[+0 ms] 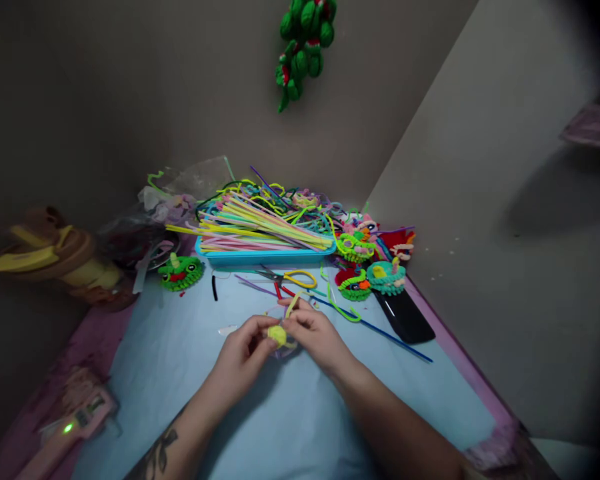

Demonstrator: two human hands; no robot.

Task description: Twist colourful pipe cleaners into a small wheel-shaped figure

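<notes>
Fingers on both hands are bunched up close together over the cloth (190,387), basically meeting in the middle. Left hand (247,347) comes in from the lower left with the wrist low, thumb and index pinched on a small yellow disc (277,335). Right hand (323,339) reaches in from the other side, fingers curled, thumb and index together on a pale yellow strip (293,304) that pokes up just beside the disc. Some thin lilac stuff sits under the disc too, but it's blurry and the hands cover part of it, so I can't tell its shape.

Both forearms slant inward from the bottom edge, tattoo on the left one.

Just past the fingertips it's pretty crowded: yellow-handled scissors (303,278) lie right there with a couple of red handles (279,291) next to them. A dark blue stem (397,343) runs out to the right from behind the right hand, with a lime one (344,311) bent across it. Phone (405,319) is off to the right, crochet-looking critters by its top end. Further back, a blue tray (265,257) is heaped with fuzzy stems (260,225). Pink glue gun (87,415) is at the lower left, green light on.
</notes>
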